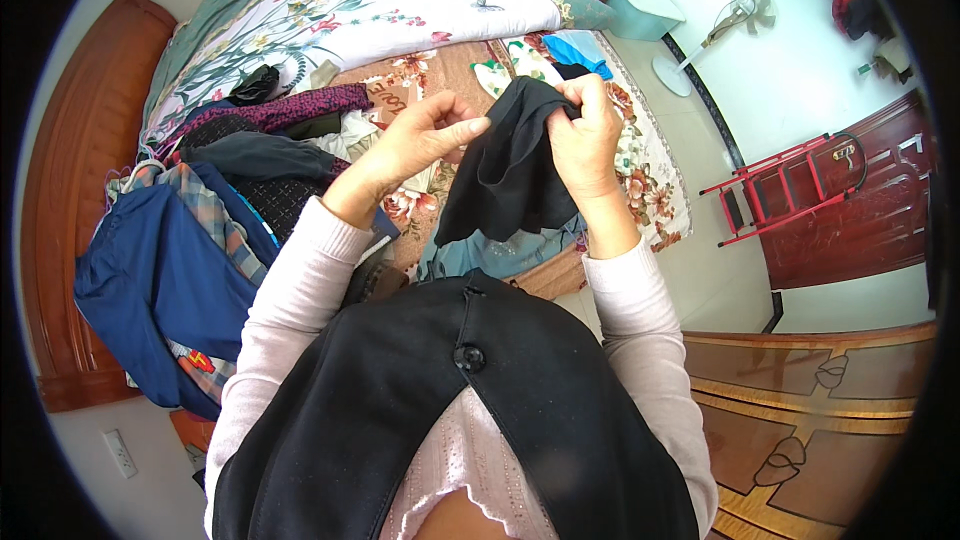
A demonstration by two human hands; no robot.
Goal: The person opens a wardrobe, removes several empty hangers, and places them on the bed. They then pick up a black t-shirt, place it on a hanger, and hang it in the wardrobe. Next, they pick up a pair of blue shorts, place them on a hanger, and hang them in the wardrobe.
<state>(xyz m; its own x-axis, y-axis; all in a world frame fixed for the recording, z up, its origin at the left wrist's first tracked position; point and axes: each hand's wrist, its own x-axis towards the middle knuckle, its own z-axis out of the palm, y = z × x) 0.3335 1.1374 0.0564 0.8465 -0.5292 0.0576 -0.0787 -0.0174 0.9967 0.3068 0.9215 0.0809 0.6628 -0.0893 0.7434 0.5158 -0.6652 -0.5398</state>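
A piece of black cloth, a garment of a kind I cannot make out [510, 165], hangs in folds between my hands above the bed. My right hand [588, 135] is closed on its upper right side, the thumb pressed against the fabric. At its left edge is my left hand [425, 140], with the fingers curled and the thumb tip against the cloth. Part of the left fingers' grip is hidden. Below the black cloth lies a grey-blue garment [505, 252] near the bed's front edge.
Piled clothes lie at the left, including dark blue trousers [165, 275] and a purple patterned garment [285, 110]. A floral quilt [400, 5] covers the far bed. At the right are a white fan [740, 10], a red step ladder [785, 190] and wooden drawers [800, 420].
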